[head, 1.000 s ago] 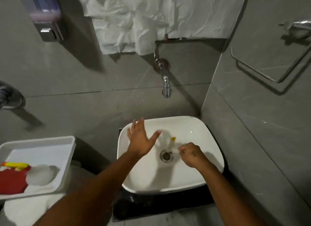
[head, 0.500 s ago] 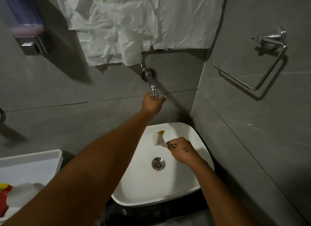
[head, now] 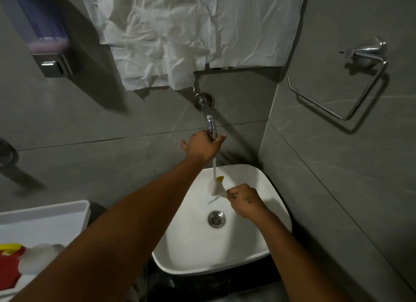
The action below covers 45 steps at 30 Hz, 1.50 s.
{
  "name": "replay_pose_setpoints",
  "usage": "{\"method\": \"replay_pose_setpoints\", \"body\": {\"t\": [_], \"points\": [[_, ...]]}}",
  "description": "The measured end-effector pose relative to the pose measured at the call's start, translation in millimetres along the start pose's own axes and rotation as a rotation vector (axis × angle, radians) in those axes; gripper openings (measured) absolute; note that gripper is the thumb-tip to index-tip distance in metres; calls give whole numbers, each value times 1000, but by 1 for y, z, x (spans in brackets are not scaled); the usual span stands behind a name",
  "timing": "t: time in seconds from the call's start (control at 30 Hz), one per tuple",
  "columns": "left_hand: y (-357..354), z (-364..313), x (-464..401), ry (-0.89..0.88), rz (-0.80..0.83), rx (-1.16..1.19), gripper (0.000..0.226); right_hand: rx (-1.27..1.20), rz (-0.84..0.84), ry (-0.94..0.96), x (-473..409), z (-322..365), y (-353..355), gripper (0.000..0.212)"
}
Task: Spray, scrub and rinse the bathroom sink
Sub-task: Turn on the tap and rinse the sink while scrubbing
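Observation:
A white square sink point(head: 267, 184) sits against the grey tiled corner, its metal drain point(head: 216, 219) in the middle. The chrome wall tap point(head: 208, 116) juts out above it. My left hand point(head: 201, 146) is wrapped around the tap's end. A thin stream of water point(head: 214, 166) falls from the tap into the basin. My right hand point(head: 244, 201) grips a small brush with white bristles and a yellow tip point(head: 217, 185), held under the stream above the basin.
A white tray point(head: 45, 214) at the left holds a red and yellow object point(head: 9, 263) and a pale rounded thing. A soap dispenser point(head: 45, 42) hangs top left. Crumpled white paper point(head: 191, 31) covers the wall above the tap. A chrome holder point(head: 351, 87) is on the right wall.
My left hand rose from over the basin to the tap and gripped it. Water now runs. My right hand lifted the brush toward the back of the sink, under the stream.

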<state>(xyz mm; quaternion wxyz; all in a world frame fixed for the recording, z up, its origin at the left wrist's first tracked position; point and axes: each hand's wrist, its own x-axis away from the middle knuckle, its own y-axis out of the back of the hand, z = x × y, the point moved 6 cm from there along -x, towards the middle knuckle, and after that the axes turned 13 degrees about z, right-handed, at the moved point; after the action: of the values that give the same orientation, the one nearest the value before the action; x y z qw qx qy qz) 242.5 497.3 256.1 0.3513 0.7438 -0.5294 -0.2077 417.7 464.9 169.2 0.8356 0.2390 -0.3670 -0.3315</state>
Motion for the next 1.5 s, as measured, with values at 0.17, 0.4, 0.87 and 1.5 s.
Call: {"method": "replay_pose_setpoints", "body": {"t": [0.17,0.4,0.87,1.5], "points": [[7,-5,5,-78,51,-84,33,-12,-61,-58,-3,-2,2,28],[8,-4,3,-103,57,-152,33,-30,-17,-27,-3,3,-2,22],[18,-6,-20,-125,388,208,24,-2,-47,-165,-3,5,-6,15],[15,9,-17,-195,342,313,34,-1,-54,-201,3,6,-10,11]]}}
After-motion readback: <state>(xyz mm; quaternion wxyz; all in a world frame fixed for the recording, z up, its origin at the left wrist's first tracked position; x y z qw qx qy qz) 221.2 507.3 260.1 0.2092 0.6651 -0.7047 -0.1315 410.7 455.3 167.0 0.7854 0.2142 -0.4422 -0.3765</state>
